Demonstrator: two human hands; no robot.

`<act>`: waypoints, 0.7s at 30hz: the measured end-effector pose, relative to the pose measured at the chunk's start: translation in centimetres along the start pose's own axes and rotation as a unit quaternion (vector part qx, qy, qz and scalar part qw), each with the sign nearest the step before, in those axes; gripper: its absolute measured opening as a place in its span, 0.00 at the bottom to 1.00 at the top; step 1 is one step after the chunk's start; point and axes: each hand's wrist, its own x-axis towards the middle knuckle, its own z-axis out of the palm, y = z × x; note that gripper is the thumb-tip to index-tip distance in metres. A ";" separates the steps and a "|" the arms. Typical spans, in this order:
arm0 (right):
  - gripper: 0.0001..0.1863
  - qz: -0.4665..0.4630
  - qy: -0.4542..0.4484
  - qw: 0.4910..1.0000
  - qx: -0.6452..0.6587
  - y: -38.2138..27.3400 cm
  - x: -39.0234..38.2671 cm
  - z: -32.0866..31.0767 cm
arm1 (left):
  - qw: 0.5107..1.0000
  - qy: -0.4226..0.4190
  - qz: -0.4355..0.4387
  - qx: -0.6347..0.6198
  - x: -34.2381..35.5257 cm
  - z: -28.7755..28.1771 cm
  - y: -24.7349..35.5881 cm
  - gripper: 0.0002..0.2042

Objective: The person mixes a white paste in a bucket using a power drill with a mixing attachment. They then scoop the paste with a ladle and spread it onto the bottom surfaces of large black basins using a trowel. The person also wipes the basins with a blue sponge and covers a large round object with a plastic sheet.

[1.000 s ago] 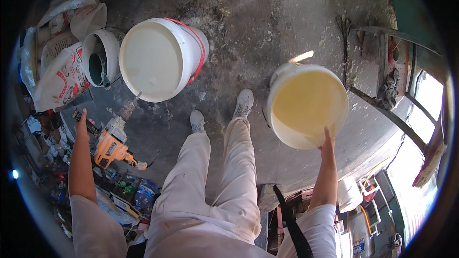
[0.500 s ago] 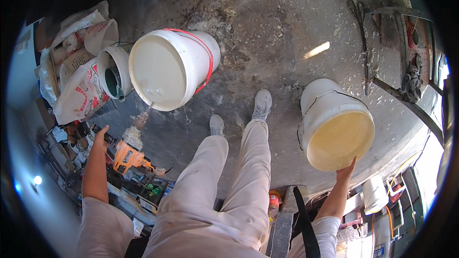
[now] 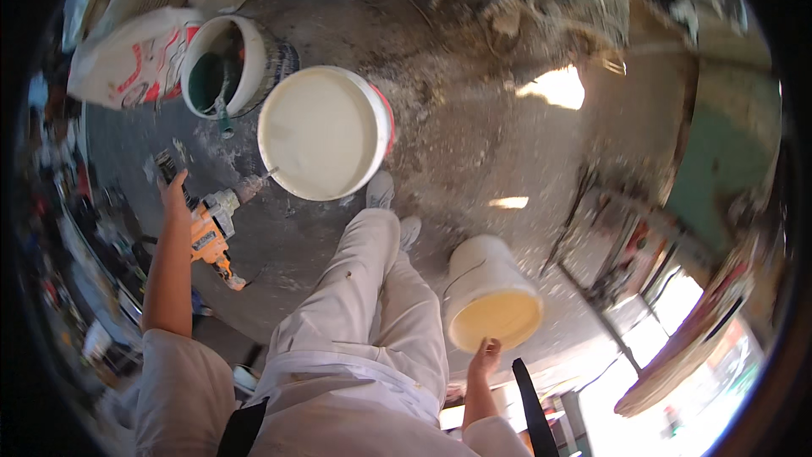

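Note:
My left hand [image 3: 173,190] is closed on the black handle of an orange and grey power mixer [image 3: 207,233], whose shaft reaches over the rim of a white bucket [image 3: 317,131] filled with cream liquid. My right hand [image 3: 485,355] grips the rim of a tilted white bucket [image 3: 474,267] with a pale yellow inside, held low on my right beside my leg.
An open bucket [image 3: 249,46] with a green object inside stands at the upper left beside white sacks [image 3: 127,59]. A metal frame [image 3: 596,305] and a green panel [image 3: 719,169] are on the right. Clutter lines the left edge, and a tangle of debris [image 3: 558,0] lies at the back.
My view has swung and my feet have shifted. The bucket in my right hand is now more tipped and sits lower, nearer my leg. The mixer remains in my left hand.

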 end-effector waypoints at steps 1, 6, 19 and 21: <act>0.18 -0.010 -0.023 0.999 -0.038 -3.3 0.9 -0.6 | 1.000 0.001 0.014 -0.026 -0.2 0.0 -0.2 0.42; 0.18 -0.117 -0.134 0.977 0.120 -20.1 10.9 -1.3 | 0.971 0.096 0.214 -0.051 -3.7 -0.4 -4.3 0.32; 0.28 -0.626 -0.442 0.595 -0.244 -56.8 17.4 16.4 | 0.680 0.029 -0.503 -0.533 -21.0 19.8 -15.7 0.28; 0.30 -0.419 -0.514 0.727 -0.178 -59.2 14.9 17.7 | 0.588 -0.039 -0.417 -0.692 -23.2 23.0 -15.4 0.29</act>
